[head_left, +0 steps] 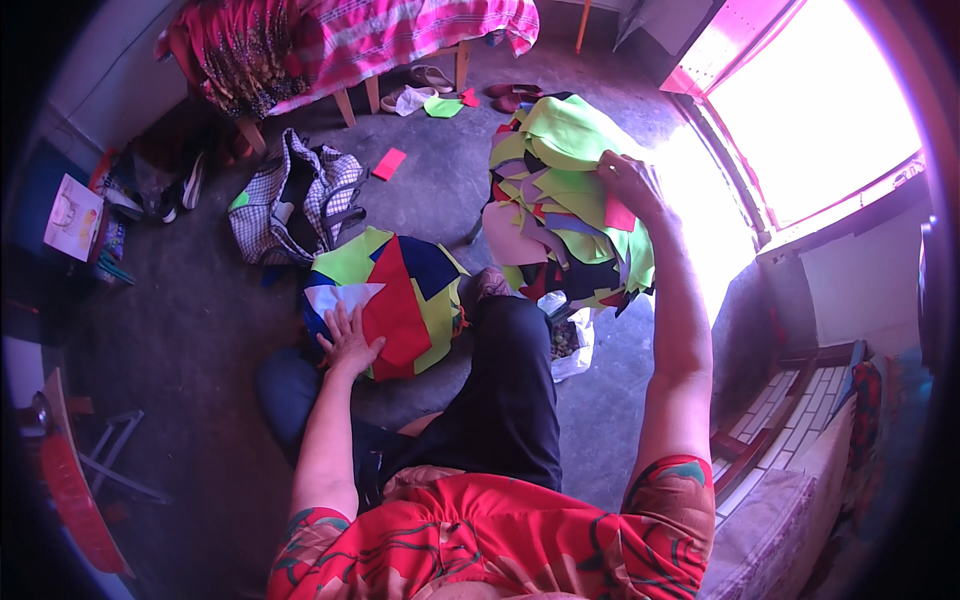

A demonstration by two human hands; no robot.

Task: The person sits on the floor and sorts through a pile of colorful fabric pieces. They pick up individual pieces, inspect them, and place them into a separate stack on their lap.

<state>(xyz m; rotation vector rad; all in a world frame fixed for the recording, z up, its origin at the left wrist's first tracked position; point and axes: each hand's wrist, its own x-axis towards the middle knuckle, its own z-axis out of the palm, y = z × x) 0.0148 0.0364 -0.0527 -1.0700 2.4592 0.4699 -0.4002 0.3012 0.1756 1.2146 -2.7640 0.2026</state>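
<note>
The person sits with both arms stretched forward. The left arm reaches straight ahead, elbow a little bent, and the left hand (348,345) lies palm down on the round patchwork (437,345), fingers fanned apart and pointing away from the body, thumb out to the right. Those fingers are clamped on nothing; they simply rest flat over the pieces.

The right arm goes farther out, nearly straight, and the right hand (632,183) bends at the wrist over the heap of cloth pieces (600,250), its fingers angled left and touching the lime piece (570,130) on top. I cannot tell whether they pinch it.

The patchwork sits in front of the person, between the dark-trousered legs, close to the left knee. Being nearly round, it shows no clear long axis, but the red piece (395,320) on it does: it runs away from the person, a pointed corner at the far end. A pale piece (335,297) beside it aims a sharp corner right.

The heap stands beyond the right knee, its lime top piece lying mostly crosswise. A checked bag (292,205) slumps on the floor past the patchwork.
</note>
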